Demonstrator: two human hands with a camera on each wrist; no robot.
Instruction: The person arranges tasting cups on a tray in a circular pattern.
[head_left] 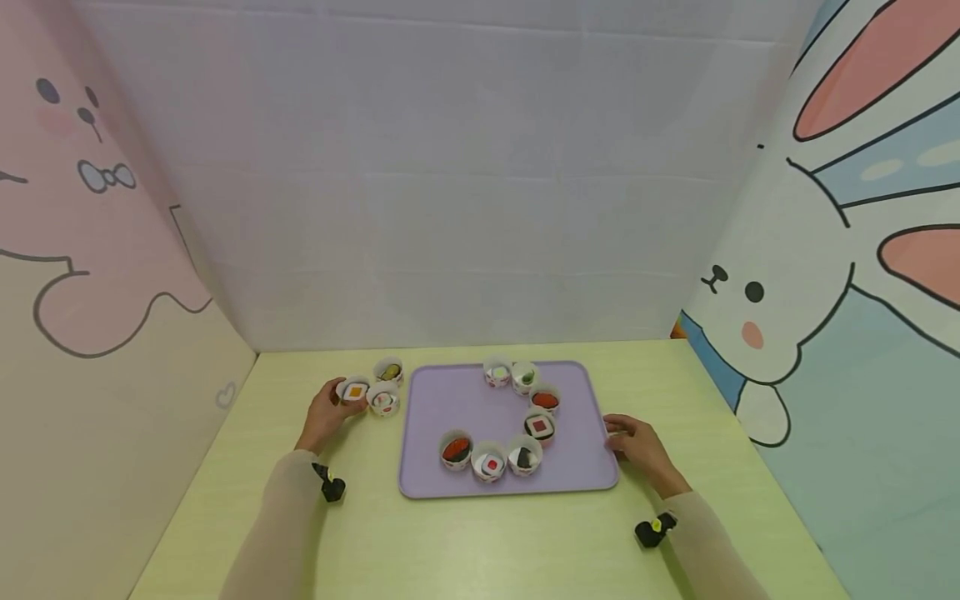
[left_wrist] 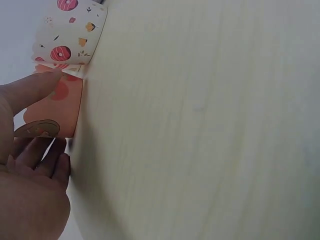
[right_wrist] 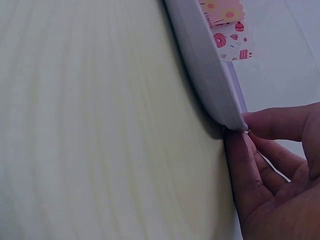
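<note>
My left hand [head_left: 330, 414] grips an orange paper baking cup [left_wrist: 57, 100] between thumb and fingers, left of the tray. Inside that cup lies a white sushi piece with a yellow centre [head_left: 356, 392]. Right against it stands a white patterned cup [head_left: 385, 403], and behind them a cup with a green-and-yellow piece [head_left: 389, 370]. At the right side of the purple tray [head_left: 442, 392], my right hand [head_left: 637, 442] pinches the edge, thumb [right_wrist: 272, 124] at the rim and fingers [right_wrist: 245, 165] low beside it.
Several more cups with sushi pieces stand on the tray in a curve, from a white cup [head_left: 497, 372] at the back to a cup with an orange-topped piece [head_left: 456, 450] at the front left. A pale wall [head_left: 450, 208] stands behind the wooden table [head_left: 465, 550], with cartoon-printed panels at both sides.
</note>
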